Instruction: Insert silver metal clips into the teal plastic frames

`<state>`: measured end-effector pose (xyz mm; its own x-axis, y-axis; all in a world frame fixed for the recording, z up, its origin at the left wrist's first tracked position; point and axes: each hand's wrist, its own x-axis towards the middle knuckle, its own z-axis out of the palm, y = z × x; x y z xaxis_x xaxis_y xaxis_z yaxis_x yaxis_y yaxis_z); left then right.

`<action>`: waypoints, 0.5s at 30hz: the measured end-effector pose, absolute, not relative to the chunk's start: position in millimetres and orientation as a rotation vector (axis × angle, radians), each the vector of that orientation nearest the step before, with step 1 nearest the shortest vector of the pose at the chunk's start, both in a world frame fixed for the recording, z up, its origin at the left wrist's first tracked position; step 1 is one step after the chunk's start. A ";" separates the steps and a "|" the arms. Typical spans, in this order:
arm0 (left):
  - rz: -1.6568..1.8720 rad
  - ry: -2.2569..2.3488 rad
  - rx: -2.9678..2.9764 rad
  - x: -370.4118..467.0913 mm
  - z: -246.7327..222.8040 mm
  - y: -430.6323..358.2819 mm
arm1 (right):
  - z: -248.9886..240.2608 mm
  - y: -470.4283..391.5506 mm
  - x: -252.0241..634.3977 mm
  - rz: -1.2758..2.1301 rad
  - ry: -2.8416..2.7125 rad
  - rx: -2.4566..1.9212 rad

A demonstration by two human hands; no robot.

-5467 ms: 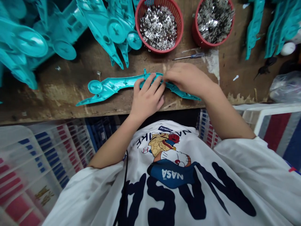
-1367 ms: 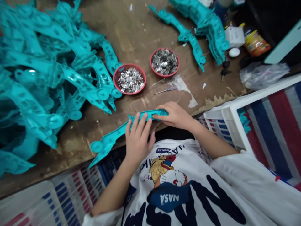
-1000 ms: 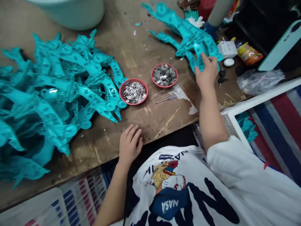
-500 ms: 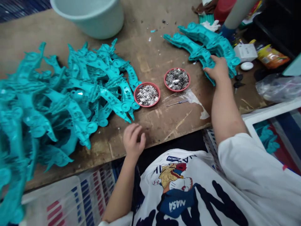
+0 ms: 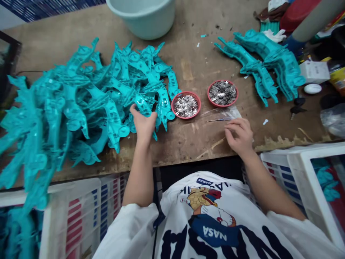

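Observation:
A large heap of curved teal plastic parts (image 5: pixel 81 90) covers the left of the table. At the heap's near right edge, my left hand (image 5: pixel 145 124) has thumb and fingers round one teal plastic part (image 5: pixel 141 102). My right hand (image 5: pixel 239 136) hovers by the table's front edge, loosely curled, thumb apart from the fingers, nothing visible in it. Just left of it lies a thin pointed tool with a blue handle (image 5: pixel 222 119), beside a scrap of clear plastic. Two red baskets, a left one (image 5: pixel 198 112) and a right one (image 5: pixel 236 100), hold small metal clips.
Several teal parts (image 5: pixel 269 61) lie stacked at the right. A pale green tub (image 5: pixel 151 25) stands at the back. Keys (image 5: pixel 298 107), a white box (image 5: pixel 314 71) and a pole (image 5: pixel 312 25) are further right. White plastic crates (image 5: pixel 304 169) stand below the front edge.
My right hand has let go of the right-hand stack and come back towards the middle. My left hand has reached forward onto a part in the heap. The view has swung left.

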<state>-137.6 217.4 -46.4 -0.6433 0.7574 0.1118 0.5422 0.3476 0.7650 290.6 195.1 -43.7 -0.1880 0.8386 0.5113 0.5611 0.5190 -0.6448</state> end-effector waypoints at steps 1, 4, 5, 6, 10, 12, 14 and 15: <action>1.227 2.321 1.187 -135.9 -42.6 209.2 | -39.4 189.0 288.6 0.473 -1.830 -1.165; 1.246 2.191 1.376 -114.2 -29.1 182.8 | -26.8 187.1 271.3 0.891 -1.756 -1.155; 1.211 2.144 1.463 -102.1 -24.4 174.6 | -23.2 190.5 260.3 1.089 -1.733 -1.105; 1.170 2.097 1.554 -88.7 -19.4 167.2 | -19.7 194.8 246.7 1.294 -1.696 -1.027; 1.084 1.873 1.897 -39.0 4.1 146.4 | -0.3 207.3 178.6 1.785 -1.508 -0.650; 1.028 1.726 2.055 -26.3 18.0 136.6 | 15.1 206.4 153.9 1.758 -1.497 -0.596; 0.894 1.602 2.197 -24.5 30.9 122.2 | 31.8 202.7 148.8 1.658 -1.511 -0.655; 0.839 1.555 2.272 -27.2 36.1 112.5 | 39.3 201.1 154.9 1.614 -1.547 -0.688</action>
